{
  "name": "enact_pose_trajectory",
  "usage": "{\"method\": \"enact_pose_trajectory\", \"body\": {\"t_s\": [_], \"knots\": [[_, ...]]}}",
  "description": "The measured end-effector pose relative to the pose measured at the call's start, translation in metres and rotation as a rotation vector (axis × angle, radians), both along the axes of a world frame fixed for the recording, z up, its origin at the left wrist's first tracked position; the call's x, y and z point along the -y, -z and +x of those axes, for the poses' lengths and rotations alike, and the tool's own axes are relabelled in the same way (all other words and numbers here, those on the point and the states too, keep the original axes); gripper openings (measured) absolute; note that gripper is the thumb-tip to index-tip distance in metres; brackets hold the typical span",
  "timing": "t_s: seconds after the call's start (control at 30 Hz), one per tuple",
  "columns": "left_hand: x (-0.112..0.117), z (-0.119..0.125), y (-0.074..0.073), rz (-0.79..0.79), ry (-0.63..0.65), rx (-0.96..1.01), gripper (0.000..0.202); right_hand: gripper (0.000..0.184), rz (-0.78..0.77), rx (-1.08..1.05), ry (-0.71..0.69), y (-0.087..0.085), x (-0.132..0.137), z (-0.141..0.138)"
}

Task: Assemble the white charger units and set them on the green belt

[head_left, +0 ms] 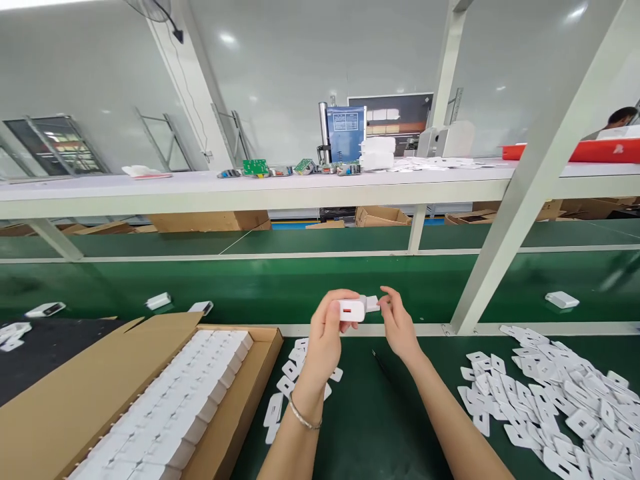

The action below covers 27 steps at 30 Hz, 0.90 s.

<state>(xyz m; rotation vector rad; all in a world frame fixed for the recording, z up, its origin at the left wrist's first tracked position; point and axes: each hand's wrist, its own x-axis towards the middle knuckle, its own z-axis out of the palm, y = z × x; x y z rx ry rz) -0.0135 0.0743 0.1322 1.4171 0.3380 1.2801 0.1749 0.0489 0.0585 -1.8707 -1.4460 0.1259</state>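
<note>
My left hand (327,327) grips a white USB charger (352,310) between thumb and fingers; its port shows orange-red inside. A small white piece (372,304) sits against the charger's right end; whether the two are joined I cannot tell. The fingertips of my right hand (397,323) pinch the outer edge of that piece. Below my hands lies a thin dark pen-like tool (381,363) on the green table. Beside my left forearm are several loose flat white plates (273,409) with cut-outs.
An open cardboard box (267,373) with rows of white blocks (200,380) stands at left. A big heap of white plates (555,400) lies at right. Beyond is a green conveyor belt (250,287) carrying white units (562,300); a white slanted post (505,213) rises at right.
</note>
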Motion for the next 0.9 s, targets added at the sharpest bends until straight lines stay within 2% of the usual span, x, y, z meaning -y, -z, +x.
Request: {"method": "enact_pose_trajectory", "body": {"t_s": [0.1,0.17,0.23,0.33,0.4,0.53,0.6,0.67,0.73,0.77,0.83,0.9], "knots": [[-0.003,-0.011,-0.004,-0.025,-0.068,0.143,0.044,0.056,-0.135,0.129,0.052,0.020,-0.037,0.025],[-0.002,-0.015,-0.006,-0.058,-0.074,0.213,0.044,0.052,-0.239,0.222,0.068,0.024,-0.054,0.042],[-0.002,-0.016,-0.008,-0.112,-0.072,0.262,0.045,0.042,-0.331,0.310,0.076,0.021,-0.063,0.056],[-0.004,-0.017,-0.011,-0.213,-0.069,0.318,0.046,0.038,-0.450,0.414,0.059,0.010,-0.068,0.074],[-0.006,-0.018,-0.014,-0.295,-0.030,0.338,0.046,0.038,-0.520,0.454,0.044,0.004,-0.064,0.082],[-0.008,-0.021,-0.020,-0.440,0.172,0.304,0.042,0.038,-0.624,0.458,0.002,0.003,-0.039,0.089],[-0.007,-0.021,-0.021,-0.416,0.230,0.259,0.043,0.045,-0.642,0.433,-0.023,0.003,-0.021,0.088],[-0.004,-0.019,-0.021,-0.327,0.228,0.197,0.047,0.059,-0.640,0.408,-0.037,-0.002,-0.001,0.082],[0.000,-0.016,-0.020,-0.229,0.200,0.139,0.050,0.071,-0.565,0.353,-0.059,-0.016,0.018,0.069],[0.003,-0.013,-0.018,-0.180,0.179,0.114,0.051,0.068,-0.495,0.308,-0.087,-0.026,0.027,0.059],[0.009,-0.007,-0.015,-0.057,0.117,0.072,0.048,0.055,-0.134,-0.069,-0.159,-0.049,0.046,0.032],[0.016,-0.001,-0.010,0.076,0.045,0.045,0.042,0.056,0.120,-0.281,-0.255,-0.069,0.063,-0.001]]}}
